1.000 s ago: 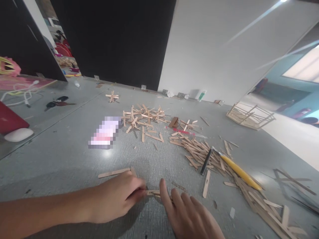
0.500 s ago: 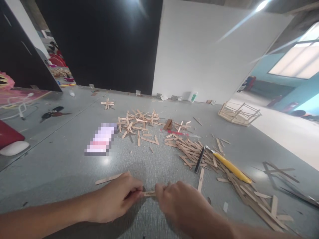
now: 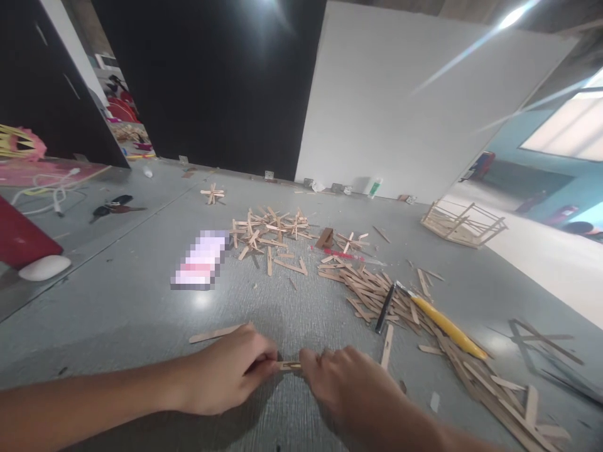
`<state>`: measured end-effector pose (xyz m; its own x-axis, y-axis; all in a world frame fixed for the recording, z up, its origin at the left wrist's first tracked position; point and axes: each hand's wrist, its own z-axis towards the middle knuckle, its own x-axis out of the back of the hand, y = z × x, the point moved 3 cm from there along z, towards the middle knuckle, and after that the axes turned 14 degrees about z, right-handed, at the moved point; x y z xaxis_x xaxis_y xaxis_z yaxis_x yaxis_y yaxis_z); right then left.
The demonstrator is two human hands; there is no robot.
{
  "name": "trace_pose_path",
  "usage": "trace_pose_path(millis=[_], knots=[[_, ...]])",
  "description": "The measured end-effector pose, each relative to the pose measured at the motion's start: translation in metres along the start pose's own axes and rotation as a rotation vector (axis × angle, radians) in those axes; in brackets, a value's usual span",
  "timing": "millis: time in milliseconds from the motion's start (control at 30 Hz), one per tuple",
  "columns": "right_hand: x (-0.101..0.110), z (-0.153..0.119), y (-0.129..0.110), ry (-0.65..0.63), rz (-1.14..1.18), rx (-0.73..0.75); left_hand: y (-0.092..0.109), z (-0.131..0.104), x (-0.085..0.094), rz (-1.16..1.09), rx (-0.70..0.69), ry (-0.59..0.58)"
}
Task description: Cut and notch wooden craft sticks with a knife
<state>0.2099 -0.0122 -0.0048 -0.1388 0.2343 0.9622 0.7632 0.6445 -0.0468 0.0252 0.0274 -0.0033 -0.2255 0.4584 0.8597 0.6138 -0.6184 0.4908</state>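
Note:
A slotted wooden craft stick [image 3: 288, 366] spans the short gap between my two hands, low over the table. My left hand [image 3: 230, 370] is closed, pinching the stick's left end between thumb and fingers. On the other end, my right hand [image 3: 343, 383] is closed too, its fingertips hidden behind the knuckles. Just beyond the left hand lies a plain craft stick [image 3: 214, 334], partly covered by it. Beside the right hand rests another slotted stick [image 3: 387, 347].
Ahead lie a pile of craft sticks [image 3: 362, 282], a black pen [image 3: 385, 309], a yellow cutter [image 3: 447, 326] and a cluster of joined sticks [image 3: 268, 226]. A phone [image 3: 200, 260] lies left. A stick frame [image 3: 464, 224] stands far right, a computer mouse [image 3: 44, 268] far left.
The whole scene has shifted slightly right in view as the head turned. Both hands keep the same grip on the craft stick.

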Motion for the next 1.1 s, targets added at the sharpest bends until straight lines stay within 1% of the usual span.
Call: trace_pose_path(millis=[133,233,300,367,500,567,667,767,833,900,967,1033,1100], knots=[[0.004,0.006,-0.021,0.064,0.017,-0.048,0.0,-0.001,0.001,-0.032,-0.035,0.009],[0.01,0.014,-0.034,0.006,0.057,-0.034,-0.001,-0.003,0.001,-0.1,-0.015,-0.035],[0.014,0.018,-0.034,-0.038,0.066,-0.018,0.0,-0.004,0.001,-0.122,-0.013,-0.041],[0.018,0.017,-0.026,-0.033,0.059,-0.009,0.0,-0.004,0.001,-0.113,-0.018,-0.014],[0.019,0.007,-0.006,0.041,0.027,0.013,-0.001,-0.002,0.0,-0.016,-0.065,0.045],[0.015,0.003,-0.004,0.09,0.0,0.028,-0.002,-0.001,-0.001,0.012,-0.094,0.066],[0.008,0.002,-0.012,0.146,-0.045,0.002,-0.003,-0.001,-0.002,0.029,-0.115,0.083],[0.003,0.003,-0.025,0.163,-0.082,-0.048,-0.003,-0.004,-0.003,0.097,-0.116,0.106],[0.002,0.002,-0.029,0.175,-0.109,-0.064,-0.002,-0.008,-0.004,0.149,-0.107,0.123],[0.005,-0.002,-0.028,0.236,-0.123,-0.088,-0.001,-0.011,-0.006,0.213,-0.089,0.136],[0.01,-0.008,-0.024,0.368,-0.083,-0.12,0.0,-0.013,-0.006,0.301,-0.062,0.172],[0.017,-0.014,-0.02,0.478,0.042,-0.124,0.001,-0.016,-0.002,0.396,-0.046,0.236],[0.023,-0.019,-0.017,0.533,0.164,-0.088,0.005,-0.021,0.004,0.485,-0.089,0.328]])
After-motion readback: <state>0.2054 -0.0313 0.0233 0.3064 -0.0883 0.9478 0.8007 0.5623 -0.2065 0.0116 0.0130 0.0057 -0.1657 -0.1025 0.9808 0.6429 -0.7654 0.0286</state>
